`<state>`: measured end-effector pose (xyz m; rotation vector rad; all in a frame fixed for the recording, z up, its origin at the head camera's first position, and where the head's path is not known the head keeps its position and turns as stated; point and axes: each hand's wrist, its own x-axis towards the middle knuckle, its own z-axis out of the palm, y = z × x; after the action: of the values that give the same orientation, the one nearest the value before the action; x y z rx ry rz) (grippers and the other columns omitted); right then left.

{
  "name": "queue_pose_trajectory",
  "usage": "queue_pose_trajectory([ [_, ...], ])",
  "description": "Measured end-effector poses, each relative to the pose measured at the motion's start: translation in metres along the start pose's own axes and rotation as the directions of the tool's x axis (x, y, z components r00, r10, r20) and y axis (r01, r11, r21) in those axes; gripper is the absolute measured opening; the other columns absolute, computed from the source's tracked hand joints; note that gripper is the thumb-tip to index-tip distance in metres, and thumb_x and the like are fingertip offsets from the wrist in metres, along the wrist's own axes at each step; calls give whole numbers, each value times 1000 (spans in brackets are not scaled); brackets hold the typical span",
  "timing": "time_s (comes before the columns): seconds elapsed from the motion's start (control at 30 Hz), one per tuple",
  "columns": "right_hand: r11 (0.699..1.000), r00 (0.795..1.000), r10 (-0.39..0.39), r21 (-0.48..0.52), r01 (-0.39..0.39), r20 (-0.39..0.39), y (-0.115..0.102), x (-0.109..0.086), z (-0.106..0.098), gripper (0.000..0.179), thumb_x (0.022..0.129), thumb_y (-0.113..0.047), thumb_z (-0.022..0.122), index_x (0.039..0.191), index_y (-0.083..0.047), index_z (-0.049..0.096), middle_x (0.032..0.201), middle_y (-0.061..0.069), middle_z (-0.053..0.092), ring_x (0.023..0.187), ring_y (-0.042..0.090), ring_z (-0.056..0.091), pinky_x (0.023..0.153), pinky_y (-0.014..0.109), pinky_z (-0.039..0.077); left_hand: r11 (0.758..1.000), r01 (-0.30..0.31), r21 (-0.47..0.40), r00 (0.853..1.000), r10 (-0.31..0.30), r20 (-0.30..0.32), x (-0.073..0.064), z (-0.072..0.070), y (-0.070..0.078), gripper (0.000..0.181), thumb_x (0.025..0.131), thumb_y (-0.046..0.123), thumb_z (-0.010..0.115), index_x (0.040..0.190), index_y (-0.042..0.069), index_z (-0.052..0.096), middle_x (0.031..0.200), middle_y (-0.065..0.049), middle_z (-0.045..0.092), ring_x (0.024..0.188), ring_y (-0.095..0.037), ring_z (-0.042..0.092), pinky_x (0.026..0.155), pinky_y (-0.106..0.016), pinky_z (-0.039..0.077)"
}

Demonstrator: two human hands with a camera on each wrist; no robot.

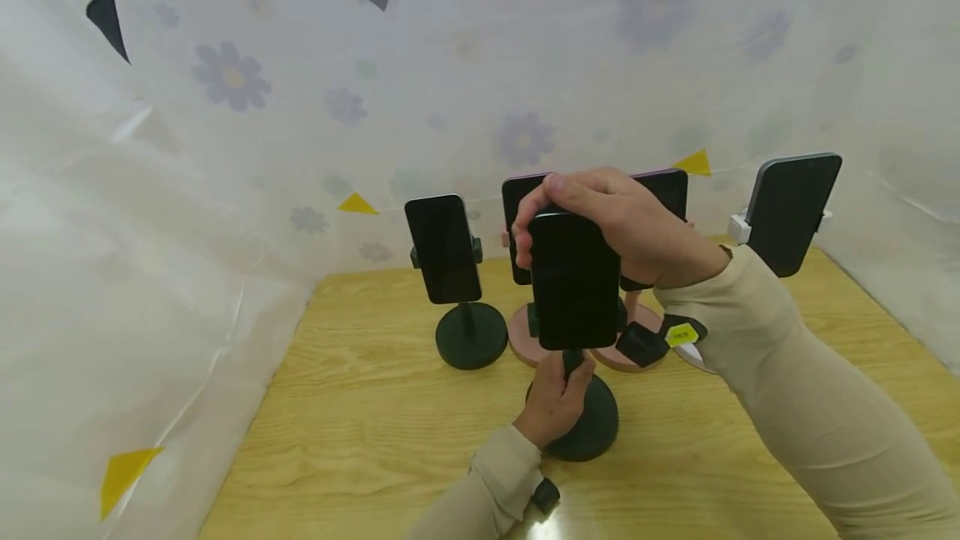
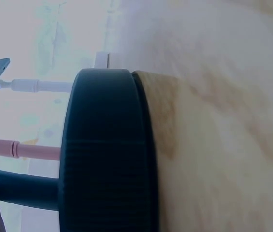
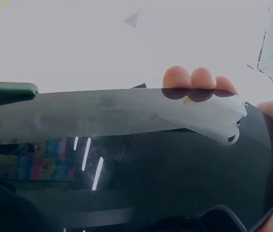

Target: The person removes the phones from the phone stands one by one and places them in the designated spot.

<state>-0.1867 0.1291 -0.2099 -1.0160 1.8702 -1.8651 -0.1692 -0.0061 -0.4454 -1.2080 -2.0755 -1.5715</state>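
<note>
In the head view a black-screened phone sits upright in the clamp of a dark green phone stand. My left hand grips the stem of this stand low down, just above the round base. The left wrist view shows the thick base on the table and the stem with part of the hand around it. From above, my right hand holds the phone's upper end. Fingertips curl over the phone's edge in the right wrist view, where a green clamp pad touches the same edge.
Behind stands a row of phones in holders: one on a dark green stand at left, two on pink stands partly hidden by my right hand, one phone in a white clamp at right. A flowered sheet borders the wooden table.
</note>
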Motion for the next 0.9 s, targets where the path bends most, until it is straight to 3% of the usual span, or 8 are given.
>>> queue_pose_trajectory([
  [0.17, 1000, 1000, 23, -1, -23, -6, -2, 1, 1, 41, 109, -33, 37, 107, -2, 63, 97, 9, 67, 93, 29, 67, 91, 42, 56, 1000, -25, -15, 1000, 25, -17, -1, 2, -2, 18, 102, 1, 46, 84, 4, 45, 66, -9, 46, 61, -4, 39, 61, -13, 37],
  [0.33, 1000, 999, 28, 11, -27, -19, -3, 0, 0, 40, 108, -33, 38, 106, -2, 64, 96, 9, 67, 93, 29, 67, 90, 41, 56, 998, -61, -4, 998, 61, -20, 5, -3, 11, 16, 102, 1, 46, 86, 2, 44, 67, -10, 48, 61, -7, 42, 63, -12, 38],
  [0.9, 999, 999, 25, 32, -24, -37, -6, 0, 0, 40, 107, -35, 40, 105, -2, 64, 94, 9, 68, 91, 28, 68, 89, 41, 57, 999, -34, -12, 999, 34, -12, 5, -2, 8, 16, 104, 5, 44, 88, 2, 44, 69, -10, 49, 62, -4, 41, 63, -13, 39],
])
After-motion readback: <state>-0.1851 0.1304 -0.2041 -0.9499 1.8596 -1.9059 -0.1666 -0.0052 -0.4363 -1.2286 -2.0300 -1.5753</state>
